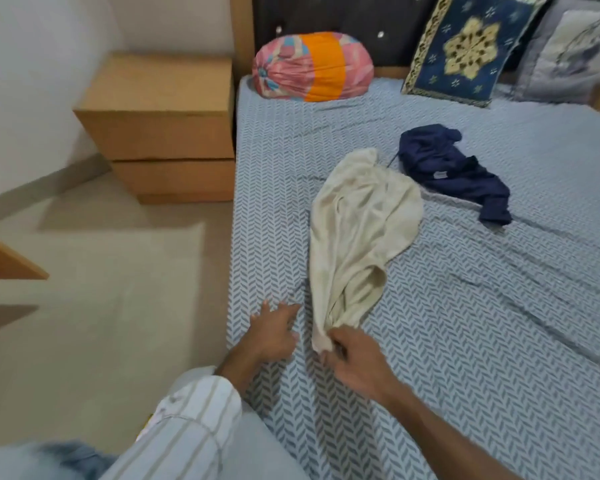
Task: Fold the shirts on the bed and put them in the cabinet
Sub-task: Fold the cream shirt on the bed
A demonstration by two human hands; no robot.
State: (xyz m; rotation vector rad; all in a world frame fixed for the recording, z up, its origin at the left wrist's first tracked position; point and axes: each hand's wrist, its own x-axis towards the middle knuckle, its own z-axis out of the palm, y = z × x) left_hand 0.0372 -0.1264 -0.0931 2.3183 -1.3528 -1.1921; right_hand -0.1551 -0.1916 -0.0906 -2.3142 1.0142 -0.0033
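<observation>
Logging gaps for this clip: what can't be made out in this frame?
- Cream shirt, head view: bunched, so front, sleeves and collar are hidden in its own folds.
- Navy shirt: crumpled; label too small to read.
- Right hand: the grip on the cream shirt is motion-blurred.
- Grey pillow: cut off by the right edge, blurred.
- Cabinet interior: drawers are closed.
</observation>
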